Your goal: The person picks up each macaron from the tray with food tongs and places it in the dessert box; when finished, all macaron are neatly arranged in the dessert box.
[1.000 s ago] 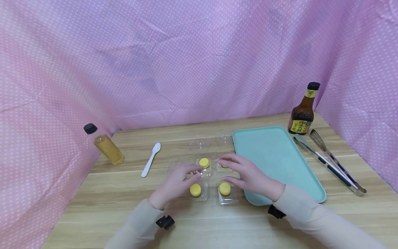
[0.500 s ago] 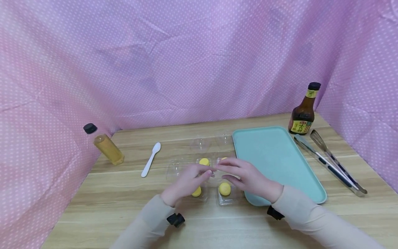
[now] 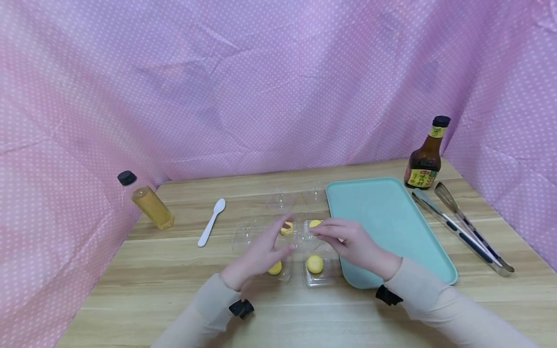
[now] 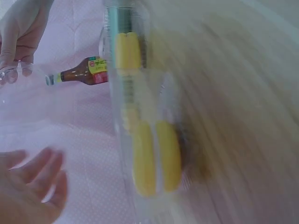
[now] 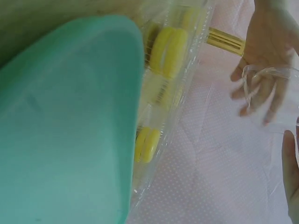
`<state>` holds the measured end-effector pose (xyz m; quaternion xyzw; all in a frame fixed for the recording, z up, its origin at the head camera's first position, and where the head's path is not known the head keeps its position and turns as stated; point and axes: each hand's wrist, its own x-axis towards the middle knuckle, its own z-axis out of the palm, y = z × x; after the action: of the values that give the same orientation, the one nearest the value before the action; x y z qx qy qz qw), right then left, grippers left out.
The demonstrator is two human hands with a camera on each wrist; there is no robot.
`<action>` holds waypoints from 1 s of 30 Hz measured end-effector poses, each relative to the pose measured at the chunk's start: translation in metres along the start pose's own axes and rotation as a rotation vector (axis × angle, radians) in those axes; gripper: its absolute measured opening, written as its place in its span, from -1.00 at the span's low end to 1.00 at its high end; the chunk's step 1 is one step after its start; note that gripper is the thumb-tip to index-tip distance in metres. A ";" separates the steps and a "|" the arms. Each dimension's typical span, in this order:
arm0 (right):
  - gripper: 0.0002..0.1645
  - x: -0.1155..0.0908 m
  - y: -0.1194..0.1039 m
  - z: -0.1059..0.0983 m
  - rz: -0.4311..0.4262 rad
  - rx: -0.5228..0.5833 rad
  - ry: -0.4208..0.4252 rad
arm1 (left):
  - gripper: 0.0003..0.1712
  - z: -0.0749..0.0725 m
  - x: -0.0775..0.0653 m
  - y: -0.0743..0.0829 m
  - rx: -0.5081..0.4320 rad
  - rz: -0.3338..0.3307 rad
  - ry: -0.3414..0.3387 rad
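Several yellow macarons (image 3: 315,264) sit in clear plastic boxes (image 3: 316,282) in the middle of the table, two of them partly hidden by my hands. My right hand (image 3: 354,244) is raised over the right-hand boxes, its fingertips pinching the edge of a clear plastic lid (image 4: 32,100). Across from it, my left hand (image 3: 258,251) is held over the left-hand boxes with fingers spread and thumb apart. In the right wrist view, that left hand (image 5: 271,46) shows behind the lid, its fingers loose.
A green tray (image 3: 387,222) lies right of the boxes. Beyond it are tongs (image 3: 457,232) and a brown sauce bottle (image 3: 422,162). On the left are a white spoon (image 3: 212,223) and a bottle of amber liquid (image 3: 152,208). A pink dotted cloth (image 3: 278,87) hangs behind the table.
My left hand first moved right toward the right hand, then its fingers spread and lifted away. My right hand's fingers have drawn together, uncovering more of the back right macaron.
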<state>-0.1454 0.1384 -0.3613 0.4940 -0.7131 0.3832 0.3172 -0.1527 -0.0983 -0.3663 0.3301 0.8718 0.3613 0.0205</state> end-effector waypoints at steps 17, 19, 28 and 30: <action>-0.68 -0.009 -0.004 -0.008 0.844 0.416 -0.134 | 0.16 0.009 -0.005 0.001 0.564 0.487 0.183; -0.66 -0.009 -0.003 -0.008 0.887 0.453 -0.141 | 0.11 0.009 -0.006 0.001 0.572 0.495 0.190; -0.55 -0.014 -0.001 -0.010 0.918 0.409 -0.254 | 0.02 0.009 -0.008 -0.001 0.560 0.489 0.192; -0.48 -0.015 -0.002 -0.012 0.858 0.357 -0.296 | 0.01 0.008 -0.009 -0.001 0.528 0.454 0.185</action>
<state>-0.1378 0.1554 -0.3667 0.2514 -0.8129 0.5215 -0.0637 -0.1443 -0.0989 -0.3749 0.4751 0.8377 0.1476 -0.2252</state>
